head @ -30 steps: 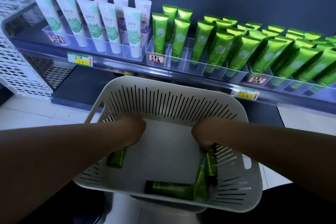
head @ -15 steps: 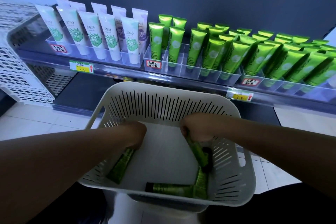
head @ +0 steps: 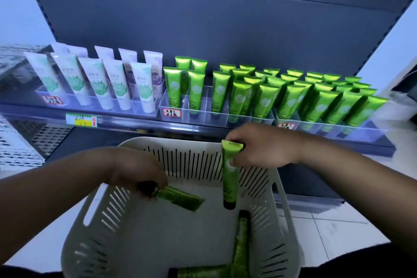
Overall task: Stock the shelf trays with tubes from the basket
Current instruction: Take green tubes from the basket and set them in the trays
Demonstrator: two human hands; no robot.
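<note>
A white slotted basket [head: 108, 212] sits below me in front of the shelf. My right hand [head: 264, 149] grips the crimped top of a green tube [head: 229, 178], which hangs upright with its black cap down over the basket's far right side. My left hand [head: 137, 170] holds the black cap end of another green tube [head: 180, 197], which lies nearly flat just above the basket floor. Two more green tubes [head: 241, 248] lie at the basket's near right corner. Clear shelf trays [head: 204, 115] hold rows of upright green tubes [head: 266, 97].
White and mint tubes [head: 97, 81] fill the clear trays on the shelf's left part. Price labels [head: 81, 119] sit on the shelf's front rail. A white perforated crate [head: 15, 140] stands at the left. Pale floor tiles show at the right.
Both hands have risen out of the basket. The right hand lifted its green tube upright toward the basket's far rim. The left hand pulled its tube up from the basket floor.
</note>
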